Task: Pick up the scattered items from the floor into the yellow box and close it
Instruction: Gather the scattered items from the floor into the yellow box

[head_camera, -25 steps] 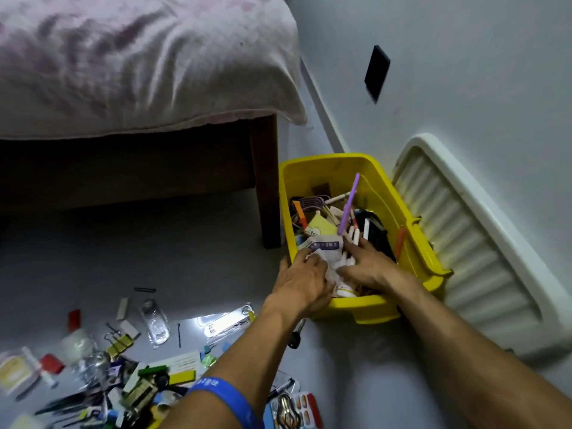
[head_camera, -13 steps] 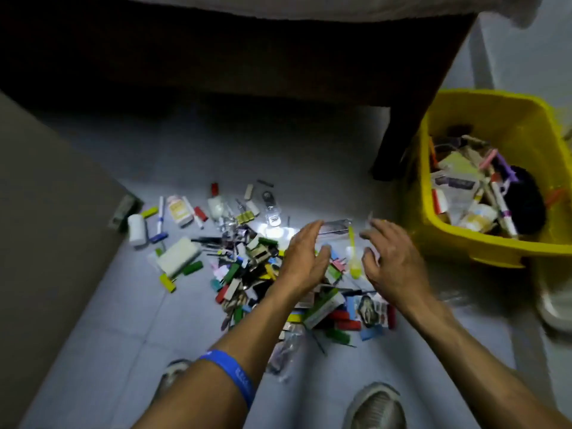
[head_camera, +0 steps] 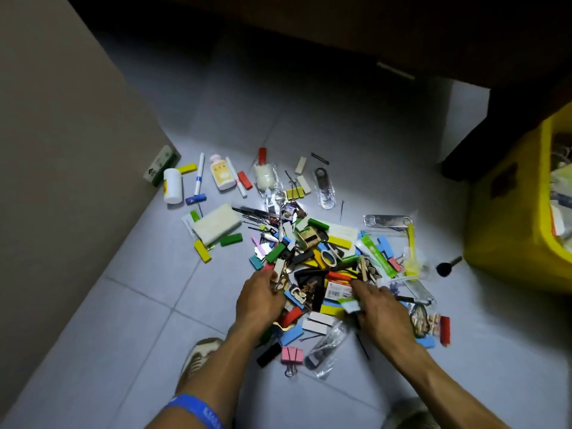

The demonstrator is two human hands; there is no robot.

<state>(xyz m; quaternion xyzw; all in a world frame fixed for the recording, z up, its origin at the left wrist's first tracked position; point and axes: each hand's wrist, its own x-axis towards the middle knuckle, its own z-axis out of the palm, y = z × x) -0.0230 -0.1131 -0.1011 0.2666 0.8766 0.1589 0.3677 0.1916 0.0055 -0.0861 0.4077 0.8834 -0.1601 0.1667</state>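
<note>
Both hands [head_camera: 258, 300] [head_camera: 379, 311] on floor pile [head_camera: 312, 261], bare tiles [head_camera: 123, 329] leftward.

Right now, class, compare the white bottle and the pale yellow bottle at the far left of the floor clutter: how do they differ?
The white bottle is a plain cylinder; the pale yellow bottle is flatter, with shoulders.
The white bottle lies nearest the beige wall; the pale yellow bottle lies further right, past a blue-and-white pen.
The pale yellow bottle has a pinkish cap; the white bottle's top is white.
Both lie on their sides, outside the main pile, untouched.

A home bedroom: tiled floor [head_camera: 130, 320] beside a dark bed frame [head_camera: 402, 35].
</note>
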